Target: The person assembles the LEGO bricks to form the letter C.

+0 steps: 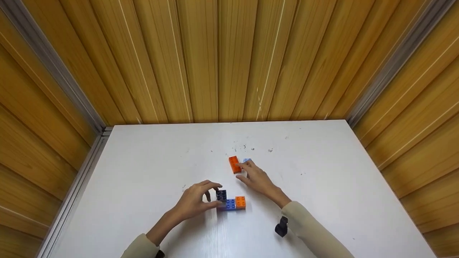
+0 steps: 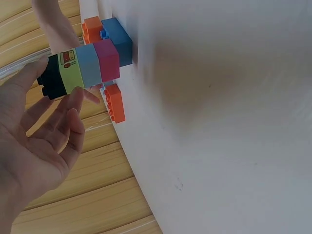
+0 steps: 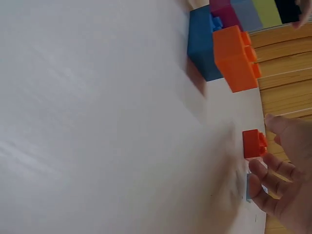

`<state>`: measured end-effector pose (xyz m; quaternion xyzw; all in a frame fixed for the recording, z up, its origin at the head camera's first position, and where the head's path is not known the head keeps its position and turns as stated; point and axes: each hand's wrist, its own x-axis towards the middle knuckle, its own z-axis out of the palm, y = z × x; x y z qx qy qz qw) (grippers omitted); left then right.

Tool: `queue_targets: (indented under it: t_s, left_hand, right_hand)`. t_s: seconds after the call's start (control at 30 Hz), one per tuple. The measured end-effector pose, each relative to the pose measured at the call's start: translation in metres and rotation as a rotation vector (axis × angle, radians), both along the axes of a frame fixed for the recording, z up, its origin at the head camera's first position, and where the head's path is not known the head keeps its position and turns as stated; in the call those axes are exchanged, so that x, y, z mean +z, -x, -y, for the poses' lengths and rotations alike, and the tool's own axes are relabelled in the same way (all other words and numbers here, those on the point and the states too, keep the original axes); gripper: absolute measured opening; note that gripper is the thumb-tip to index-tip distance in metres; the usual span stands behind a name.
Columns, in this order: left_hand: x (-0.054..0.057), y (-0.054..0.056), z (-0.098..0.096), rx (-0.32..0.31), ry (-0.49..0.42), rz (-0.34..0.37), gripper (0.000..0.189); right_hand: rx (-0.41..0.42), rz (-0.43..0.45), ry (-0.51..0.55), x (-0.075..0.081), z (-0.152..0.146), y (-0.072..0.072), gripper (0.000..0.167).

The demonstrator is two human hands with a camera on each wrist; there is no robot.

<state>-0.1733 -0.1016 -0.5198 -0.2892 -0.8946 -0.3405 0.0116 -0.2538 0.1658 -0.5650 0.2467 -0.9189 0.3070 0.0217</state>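
Our right hand (image 1: 259, 180), nearer, is wide-fingered, the red brick (image 1: 233, 164) just left of its fingertips, long axis pointing away; our left hand (image 1: 195, 200) pinches the black brick (image 1: 221, 195)

Wood-grain panels (image 1: 200, 64) and metal posts (image 1: 59, 64) suggest a work booth.

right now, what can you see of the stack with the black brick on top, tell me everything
The stack is a straight column of four plastic-looking bricks: a black brick, studs up, then a lime brick, a pale blue brick and a magenta brick. The lime one bears a small reddish print. The stack appears upright on one end of the blue brick, with an orange brick at that brick's other end. The left fingers hold the black brick.
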Motion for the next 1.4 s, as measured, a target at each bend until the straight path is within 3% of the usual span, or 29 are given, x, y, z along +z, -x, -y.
queue_targets:
  t_s: [0.3, 0.73, 0.9, 1.03, 1.4]
  left_hand:
    - [0.000, -0.006, 0.006, 0.034, -0.061, -0.014, 0.037]
    - [-0.003, -0.005, 0.007, 0.019, -0.115, 0.022, 0.036]
    - [-0.004, -0.004, 0.006, 0.019, -0.128, 0.029, 0.034]
    - [-0.003, -0.003, 0.006, 0.025, -0.141, 0.045, 0.033]
    - [0.002, 0.000, 0.002, 0.026, -0.155, 0.049, 0.030]
  right_hand:
    - [-0.071, -0.072, -0.041, -0.016, 0.008, 0.002, 0.040]
    - [-0.077, -0.050, -0.058, -0.019, -0.003, -0.008, 0.041]
    - [-0.063, -0.002, -0.006, -0.017, -0.009, -0.011, 0.035]
    - [-0.065, 0.049, 0.053, -0.017, -0.016, -0.013, 0.040]
    - [-0.061, 0.052, 0.063, -0.015, -0.030, -0.019, 0.041]
